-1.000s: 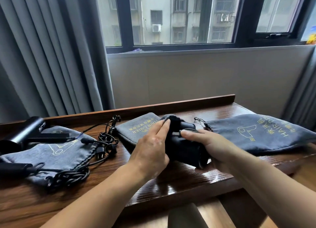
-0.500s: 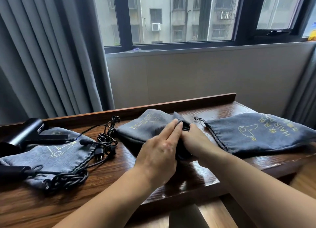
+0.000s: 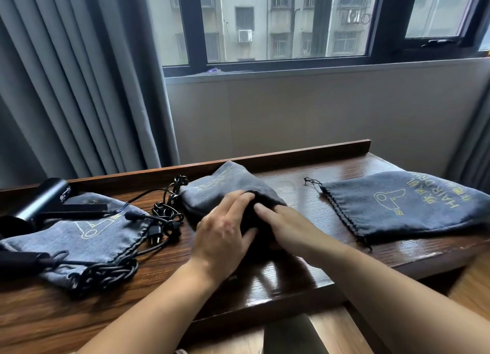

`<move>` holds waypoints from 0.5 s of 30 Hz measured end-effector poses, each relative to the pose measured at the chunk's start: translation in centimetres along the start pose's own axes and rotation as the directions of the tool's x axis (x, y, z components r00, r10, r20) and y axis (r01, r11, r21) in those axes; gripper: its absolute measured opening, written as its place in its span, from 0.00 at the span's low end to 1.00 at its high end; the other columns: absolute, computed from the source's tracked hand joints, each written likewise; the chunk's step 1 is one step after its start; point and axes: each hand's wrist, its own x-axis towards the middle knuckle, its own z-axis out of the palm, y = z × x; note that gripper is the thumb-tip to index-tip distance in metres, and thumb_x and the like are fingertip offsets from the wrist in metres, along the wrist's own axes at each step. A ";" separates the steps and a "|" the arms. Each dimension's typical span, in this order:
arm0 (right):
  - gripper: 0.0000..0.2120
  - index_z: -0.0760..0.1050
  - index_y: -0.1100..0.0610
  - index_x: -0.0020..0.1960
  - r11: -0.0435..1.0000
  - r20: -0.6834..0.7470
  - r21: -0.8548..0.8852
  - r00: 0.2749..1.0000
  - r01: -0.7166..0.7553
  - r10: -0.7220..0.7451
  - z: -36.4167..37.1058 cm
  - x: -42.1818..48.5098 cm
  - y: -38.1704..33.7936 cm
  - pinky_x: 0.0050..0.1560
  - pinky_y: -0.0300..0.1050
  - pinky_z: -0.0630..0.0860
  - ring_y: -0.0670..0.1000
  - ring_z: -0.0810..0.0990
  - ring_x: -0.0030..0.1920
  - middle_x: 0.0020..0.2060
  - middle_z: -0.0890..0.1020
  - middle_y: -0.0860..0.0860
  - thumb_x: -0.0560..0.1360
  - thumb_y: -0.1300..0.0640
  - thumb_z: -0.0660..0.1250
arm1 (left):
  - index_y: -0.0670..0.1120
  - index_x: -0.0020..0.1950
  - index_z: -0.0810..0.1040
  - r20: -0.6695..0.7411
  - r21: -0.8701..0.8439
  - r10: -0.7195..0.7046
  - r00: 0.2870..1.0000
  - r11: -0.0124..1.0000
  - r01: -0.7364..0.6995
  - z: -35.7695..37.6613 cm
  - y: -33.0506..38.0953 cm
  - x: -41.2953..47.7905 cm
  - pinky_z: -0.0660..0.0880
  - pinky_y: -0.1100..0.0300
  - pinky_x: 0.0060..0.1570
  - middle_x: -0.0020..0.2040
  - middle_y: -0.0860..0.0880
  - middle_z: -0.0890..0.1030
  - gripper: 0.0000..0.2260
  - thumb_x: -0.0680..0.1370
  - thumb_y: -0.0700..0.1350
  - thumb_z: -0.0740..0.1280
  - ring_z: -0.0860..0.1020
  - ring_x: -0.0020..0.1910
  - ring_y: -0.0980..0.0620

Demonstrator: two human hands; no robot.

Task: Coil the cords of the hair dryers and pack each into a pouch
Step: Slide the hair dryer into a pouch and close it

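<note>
Surface (image 3: 305, 282): dark wood, grain plain to see, varnished to a high gloss that mirrors the window light. Middle pouch (image 3: 212, 189), under my left grip (image 3: 225, 229) and right grip (image 3: 286, 226): grey cloth, matt, soft nap. Right pouch (image 3: 411, 213) and left pouch (image 3: 66, 245): same grey napped cloth, yellow print lying flat. Hair dryer (image 3: 45, 197): dark barrel, smooth, satin sheen; material I cannot tell. Cord (image 3: 111, 271): black, smooth sheath, faint shine. Curtain (image 3: 79, 75): grey cloth, matt.

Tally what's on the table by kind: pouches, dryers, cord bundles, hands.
Pouches: 3 (left pouch, middle pouch, right pouch)
Hair dryer in plain view: 1
Cord bundles: 2 (plug-end cord, braided cord)
Hands: 2 (left hand, right hand), both on the middle pouch
Black part at left edge: cannot tell.
Total: 8
</note>
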 end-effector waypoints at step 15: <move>0.06 0.82 0.55 0.44 0.809 0.004 -0.447 0.906 0.380 -0.423 -1.5 1.3 1.1 0.42 0.47 0.75 0.50 0.79 0.37 0.33 0.83 0.50 0.72 0.61 0.67 | 0.47 0.50 0.69 -0.193 0.196 -0.058 0.979 0.976 0.097 0.7 -3.4 0.6 0.78 0.49 0.27 0.47 0.46 0.70 0.18 0.70 0.35 0.75 0.78 0.34 0.41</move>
